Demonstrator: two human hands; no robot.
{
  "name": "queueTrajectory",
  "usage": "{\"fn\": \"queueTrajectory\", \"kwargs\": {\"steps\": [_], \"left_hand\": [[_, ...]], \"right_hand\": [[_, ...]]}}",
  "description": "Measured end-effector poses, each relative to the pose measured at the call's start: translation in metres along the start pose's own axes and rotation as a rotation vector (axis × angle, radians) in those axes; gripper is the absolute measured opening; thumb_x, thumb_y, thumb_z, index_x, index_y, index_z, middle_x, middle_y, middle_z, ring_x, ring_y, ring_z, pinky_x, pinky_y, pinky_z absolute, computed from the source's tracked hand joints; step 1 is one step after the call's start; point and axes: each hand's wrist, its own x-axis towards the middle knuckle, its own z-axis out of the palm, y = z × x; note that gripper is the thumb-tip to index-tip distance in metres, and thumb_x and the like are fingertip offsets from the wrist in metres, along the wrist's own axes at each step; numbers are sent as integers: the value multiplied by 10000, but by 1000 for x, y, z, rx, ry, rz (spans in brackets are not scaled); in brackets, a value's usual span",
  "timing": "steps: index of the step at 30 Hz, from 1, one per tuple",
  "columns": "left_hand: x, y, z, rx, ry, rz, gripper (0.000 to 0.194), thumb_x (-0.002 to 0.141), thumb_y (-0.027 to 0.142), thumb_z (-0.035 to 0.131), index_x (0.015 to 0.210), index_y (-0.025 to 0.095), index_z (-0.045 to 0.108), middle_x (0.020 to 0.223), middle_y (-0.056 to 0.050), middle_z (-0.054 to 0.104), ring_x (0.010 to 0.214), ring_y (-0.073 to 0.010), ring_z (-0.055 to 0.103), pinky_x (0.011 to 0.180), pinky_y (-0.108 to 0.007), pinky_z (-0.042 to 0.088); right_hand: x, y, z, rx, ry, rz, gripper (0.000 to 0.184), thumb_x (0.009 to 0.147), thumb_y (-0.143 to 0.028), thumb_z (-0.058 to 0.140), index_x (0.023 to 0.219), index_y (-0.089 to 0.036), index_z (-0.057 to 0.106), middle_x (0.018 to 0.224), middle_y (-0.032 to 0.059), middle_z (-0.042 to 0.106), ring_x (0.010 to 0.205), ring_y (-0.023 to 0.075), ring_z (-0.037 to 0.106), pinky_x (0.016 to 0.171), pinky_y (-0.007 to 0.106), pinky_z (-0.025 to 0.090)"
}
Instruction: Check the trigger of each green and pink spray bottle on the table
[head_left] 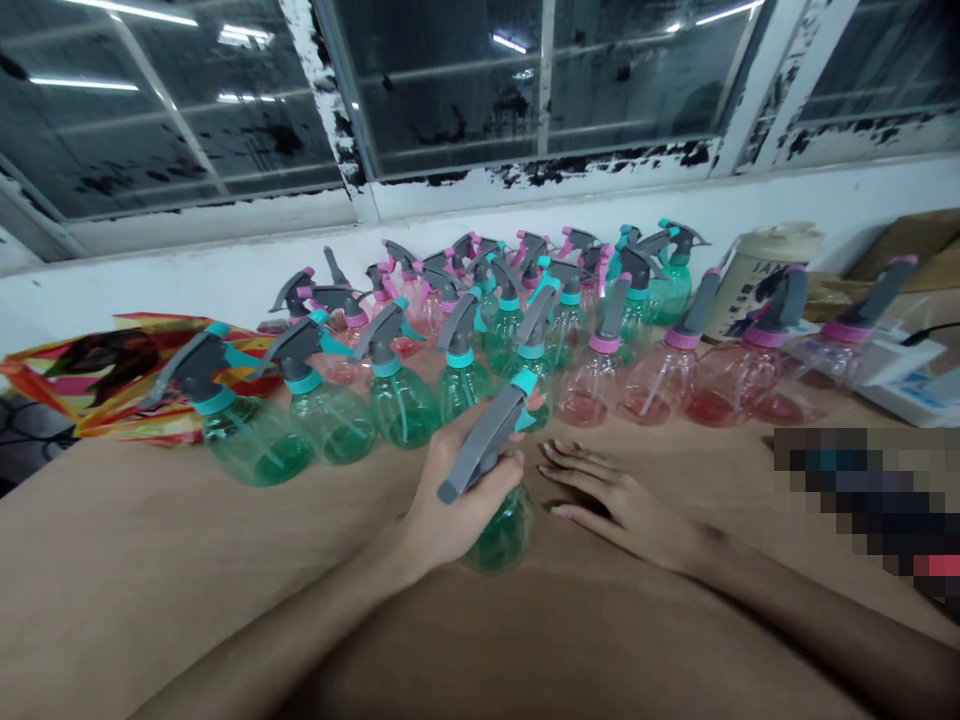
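Observation:
My left hand [455,505] is closed around the neck of a green spray bottle [501,535] with a grey and turquoise trigger head, near the middle of the table. Flat on the tabletop, just right of that bottle, lies my right hand [619,500], its fingers stretched out and nothing in it. Behind my hands stands a front row of spray bottles: several green ones with turquoise collars, such as the green bottle [405,410], and several pink ones with pink collars, such as the pink bottle [589,390]. More spray bottles crowd behind them, partly hidden.
A colourful plastic bag [150,420] lies at the left. Toward the right back are a printed beige container [761,280], a cardboard box [911,250] and a white device [915,375] with a cable. Windows [450,90] and a white wall bound the wooden table [225,560].

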Motion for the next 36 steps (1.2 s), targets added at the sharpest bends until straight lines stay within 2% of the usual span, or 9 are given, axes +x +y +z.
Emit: {"fn": "queueTrajectory", "kwargs": {"steps": [3, 10, 15, 20, 27, 34, 36], "left_hand": [[-1, -3, 2, -24, 3, -19, 103, 755, 236, 539, 819, 216, 618, 773, -21, 701, 656, -185, 645, 622, -333, 540], [0, -5, 1, -35, -12, 62, 146, 784, 198, 540, 895, 237, 626, 898, -33, 711, 806, -194, 680, 696, -334, 561], [1, -2, 1, -49, -18, 32, 197, 781, 214, 545, 965, 236, 613, 844, -32, 693, 757, -188, 673, 696, -335, 558], [0, -2, 0, -96, -56, 28, 245, 798, 236, 549, 1034, 265, 606, 873, -20, 688, 833, -186, 668, 746, -327, 550], [2, 2, -3, -66, -88, 6, 235, 832, 330, 575, 1045, 242, 619, 795, -4, 656, 690, -149, 619, 650, -284, 508], [2, 6, -5, -44, -65, 13, 136, 842, 351, 558, 863, 217, 574, 723, 11, 617, 621, -132, 572, 575, -255, 447], [2, 5, -5, -42, -51, 27, 107, 839, 323, 550, 826, 217, 560, 736, 6, 619, 649, -137, 582, 605, -261, 456]], "right_hand": [[0, 0, 0, 3, -7, 7, 475, 905, -438, 478, 1357, -298, 438, 1428, 16, 438, 1340, 226, 342, 1099, 470, 316], [-1, 2, 2, -34, -22, 1, 469, 913, -437, 461, 1354, -279, 443, 1438, 13, 423, 1349, 217, 326, 1104, 463, 314], [0, 1, 2, -40, -12, 3, 480, 911, -435, 468, 1363, -281, 428, 1435, 17, 427, 1342, 221, 339, 1096, 467, 325], [0, -2, 0, -39, -23, 13, 483, 914, -438, 458, 1368, -280, 423, 1435, 16, 428, 1342, 216, 339, 1103, 454, 317], [0, 1, 1, -13, -21, -1, 489, 912, -432, 467, 1375, -287, 411, 1437, 21, 427, 1341, 220, 340, 1105, 468, 303], [0, 0, 0, -19, -30, 3, 483, 912, -440, 460, 1357, -251, 445, 1432, 41, 432, 1345, 216, 334, 1113, 465, 292], [1, -1, 0, -21, -32, 9, 480, 913, -442, 459, 1352, -250, 452, 1430, 39, 435, 1346, 214, 332, 1111, 458, 298]]}}
